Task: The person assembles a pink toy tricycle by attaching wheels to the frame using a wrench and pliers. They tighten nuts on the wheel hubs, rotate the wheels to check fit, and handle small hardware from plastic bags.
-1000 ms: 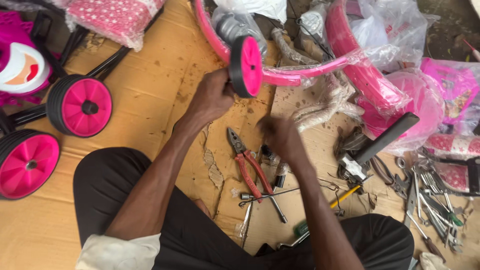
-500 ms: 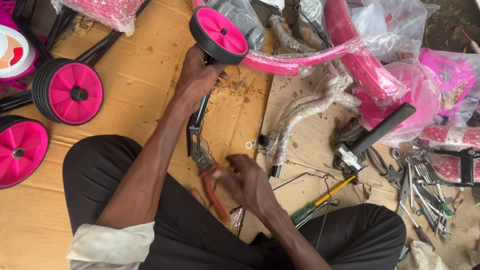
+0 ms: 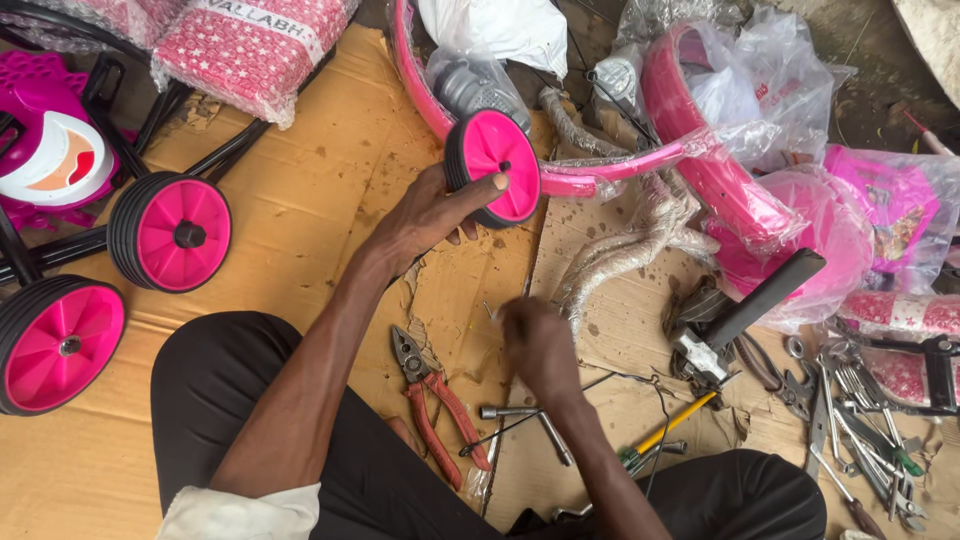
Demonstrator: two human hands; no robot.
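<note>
My left hand (image 3: 425, 215) grips a small pink training wheel with a black tyre (image 3: 492, 166), held upright above the cardboard. My right hand (image 3: 538, 345) hovers lower, fingers pinched on a small thin metal piece near its fingertips at the cardboard's torn edge; the piece is too small to identify. Red-handled pliers (image 3: 438, 408) lie on the cardboard just left of that hand. A silver socket wrench (image 3: 528, 418) lies below it.
A pink bicycle frame in plastic wrap (image 3: 700, 150) lies behind. Two more pink wheels (image 3: 172, 232) (image 3: 58, 345) on a black bracket sit at the left. Several spanners and tools (image 3: 860, 420) are heaped at the right, a yellow-handled screwdriver (image 3: 672, 428) nearby.
My left hand has turned the wheel so its pink face shows toward me. The pliers left my right hand and now lie on the cardboard; the right hand moved up to the torn edge.
</note>
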